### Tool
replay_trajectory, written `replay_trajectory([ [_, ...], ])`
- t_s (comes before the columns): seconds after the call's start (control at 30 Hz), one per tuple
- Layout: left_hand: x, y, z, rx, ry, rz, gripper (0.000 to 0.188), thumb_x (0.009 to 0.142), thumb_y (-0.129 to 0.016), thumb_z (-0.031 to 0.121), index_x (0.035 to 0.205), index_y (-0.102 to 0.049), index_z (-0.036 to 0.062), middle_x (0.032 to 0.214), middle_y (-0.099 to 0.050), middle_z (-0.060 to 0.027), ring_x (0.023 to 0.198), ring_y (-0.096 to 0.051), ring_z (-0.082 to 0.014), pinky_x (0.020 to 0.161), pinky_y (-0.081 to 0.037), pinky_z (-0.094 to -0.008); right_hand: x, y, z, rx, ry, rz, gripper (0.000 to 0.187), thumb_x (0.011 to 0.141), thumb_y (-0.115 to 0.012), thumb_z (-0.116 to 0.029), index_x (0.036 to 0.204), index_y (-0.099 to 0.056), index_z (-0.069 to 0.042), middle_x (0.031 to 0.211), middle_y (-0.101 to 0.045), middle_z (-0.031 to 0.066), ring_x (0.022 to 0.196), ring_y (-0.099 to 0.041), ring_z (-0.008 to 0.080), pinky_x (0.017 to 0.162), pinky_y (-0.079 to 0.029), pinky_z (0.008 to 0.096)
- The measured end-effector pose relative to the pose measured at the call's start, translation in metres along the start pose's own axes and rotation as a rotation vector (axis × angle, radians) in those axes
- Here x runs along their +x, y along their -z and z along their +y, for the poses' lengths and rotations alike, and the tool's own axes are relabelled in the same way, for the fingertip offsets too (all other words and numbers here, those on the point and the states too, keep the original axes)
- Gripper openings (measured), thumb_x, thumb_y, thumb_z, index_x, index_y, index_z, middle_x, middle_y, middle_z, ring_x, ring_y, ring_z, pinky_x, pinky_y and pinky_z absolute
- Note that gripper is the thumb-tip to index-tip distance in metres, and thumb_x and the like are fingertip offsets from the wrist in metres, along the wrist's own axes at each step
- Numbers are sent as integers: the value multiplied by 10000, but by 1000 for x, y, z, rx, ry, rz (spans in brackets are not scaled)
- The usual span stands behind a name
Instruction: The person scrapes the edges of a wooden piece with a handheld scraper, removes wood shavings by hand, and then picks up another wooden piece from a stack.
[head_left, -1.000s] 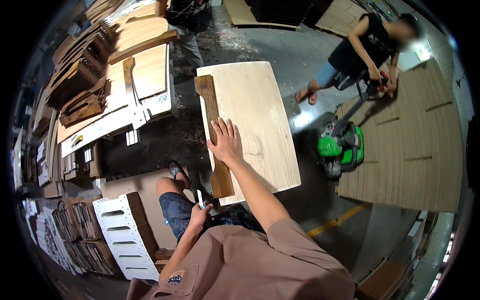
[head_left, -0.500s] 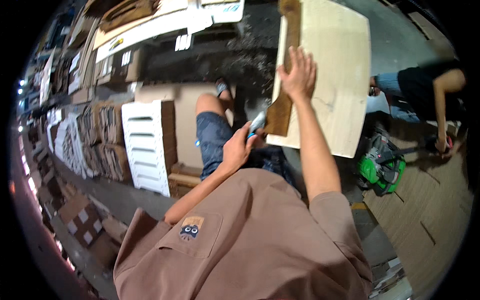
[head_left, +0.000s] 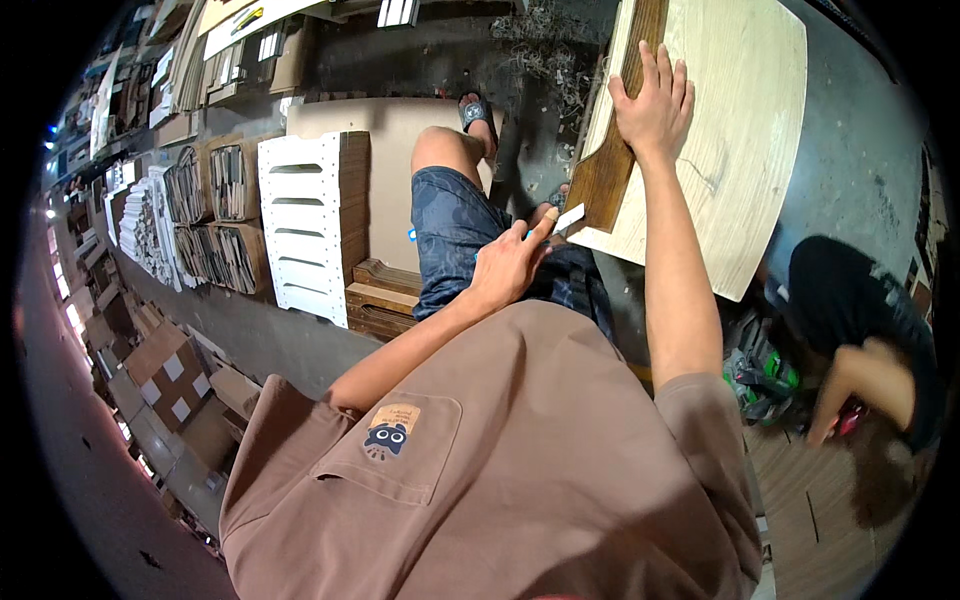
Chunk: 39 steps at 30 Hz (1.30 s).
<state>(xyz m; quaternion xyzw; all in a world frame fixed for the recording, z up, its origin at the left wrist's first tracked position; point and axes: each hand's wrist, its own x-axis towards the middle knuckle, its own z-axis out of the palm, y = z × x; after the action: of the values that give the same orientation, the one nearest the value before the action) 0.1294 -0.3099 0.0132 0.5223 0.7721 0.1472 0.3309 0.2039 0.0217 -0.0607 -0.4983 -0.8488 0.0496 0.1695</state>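
Observation:
My right hand (head_left: 655, 112) lies with fingers spread across a dark brown wooden piece (head_left: 604, 190) with a curved edge, on top of a pale wood-grain board (head_left: 742, 130). My left hand (head_left: 510, 265) is closed around a blue-handled knife (head_left: 570, 218) with a flat, pale blade. Its blade tip is beside the brown piece's near end; whether it touches cannot be made out. Most of the handle is hidden in my fingers.
White slotted panels (head_left: 300, 225) stand stacked on the left, with brown wooden pieces (head_left: 385, 295) beside them. Cardboard boxes (head_left: 165, 375) sit farther left. At right, a co-worker (head_left: 860, 340) bends over a wood-grain surface (head_left: 800, 500), near a green-and-black tool (head_left: 758, 375). A yellow knife (head_left: 247, 18) lies far left.
The view has shifted, so most things sit differently in it. My left hand's knife has turned, its blade now pointing right. The co-worker has bent lower. My right hand stays on the brown piece.

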Motion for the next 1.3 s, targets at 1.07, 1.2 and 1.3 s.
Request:
replay_trajectory([
  [1.07,68,35,-10,205,-185,81,527,1081,-685,261,1592,-585,341,893,-603,-149,739,-707,-384,625,-562,-506,-6,-6,7,31,45,0,671,1057,-610,-587,1698,-472,-445,1816,-389,66,1688,-300,334,1400,-153,521],
  [1.2,89,44,-10,245,-214,86,524,1095,-676,283,1605,-578,354,910,-619,-140,747,-715,-377,626,-574,-487,-1,17,-5,121,86,64,602,1088,-573,-535,1659,-497,-362,1721,-462,90,1596,-388,317,1338,-248,521],
  [1.3,105,50,-14,293,-274,92,540,1101,-676,288,1624,-561,361,922,-631,-138,743,-714,-370,621,-576,-476,-11,69,-12,214,117,54,511,1132,-518,-467,1594,-542,-250,1595,-547,105,1468,-497,281,1258,-362,497],
])
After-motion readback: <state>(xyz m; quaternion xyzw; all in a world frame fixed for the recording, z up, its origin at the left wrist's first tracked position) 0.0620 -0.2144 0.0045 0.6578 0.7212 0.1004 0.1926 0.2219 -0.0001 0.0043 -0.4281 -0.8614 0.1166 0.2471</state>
